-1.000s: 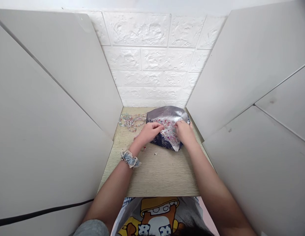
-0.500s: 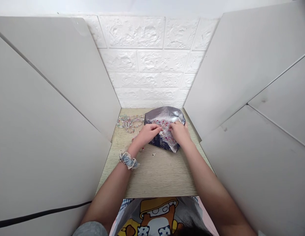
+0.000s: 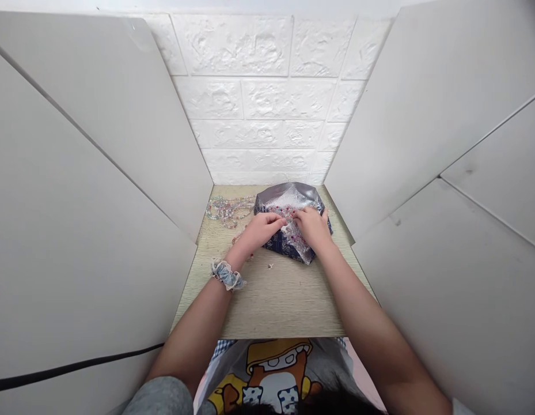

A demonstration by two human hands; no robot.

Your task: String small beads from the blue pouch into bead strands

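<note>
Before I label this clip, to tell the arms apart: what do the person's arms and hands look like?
The left hand and right hand are ungloved. A light-blue ruffled scrunchie with cream edging circles the left wrist; the right wrist is bare. A grey sleeve shows on the left arm.

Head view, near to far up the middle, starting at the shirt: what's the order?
Shirt → desk's front edge → small loose piece → bag → brick wall.
</note>
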